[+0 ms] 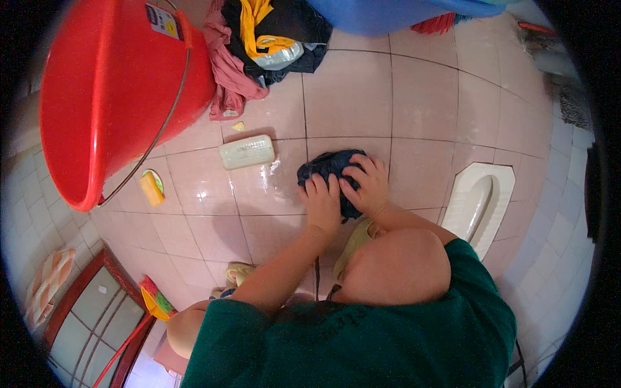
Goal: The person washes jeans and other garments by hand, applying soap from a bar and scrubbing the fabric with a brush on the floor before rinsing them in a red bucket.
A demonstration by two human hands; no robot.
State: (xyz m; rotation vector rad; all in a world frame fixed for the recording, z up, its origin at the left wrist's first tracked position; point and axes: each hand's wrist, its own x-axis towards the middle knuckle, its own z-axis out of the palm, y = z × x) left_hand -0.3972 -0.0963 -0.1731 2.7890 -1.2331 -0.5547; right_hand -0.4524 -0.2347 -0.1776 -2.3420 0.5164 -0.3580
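Observation:
A bunched dark blue cloth (330,165) lies on the wet pink tiled floor in front of me. My left hand (322,201) presses on its near left part with bent fingers. My right hand (366,184) grips its right side, fingers spread and curled into the fabric. Left of the cloth sits a white ribbed plastic dish (247,152), with a small pale yellow piece (238,126) just beyond it. A yellow soap bar (152,189) leans on a small round green and white item farther left.
A large red bucket (126,87) with a wire handle stands at the left. Pink, black and yellow clothes (233,82) lie beyond, beside a blue basin (378,17). A squat toilet (478,203) is at the right, a red-handled broom (157,300) at lower left.

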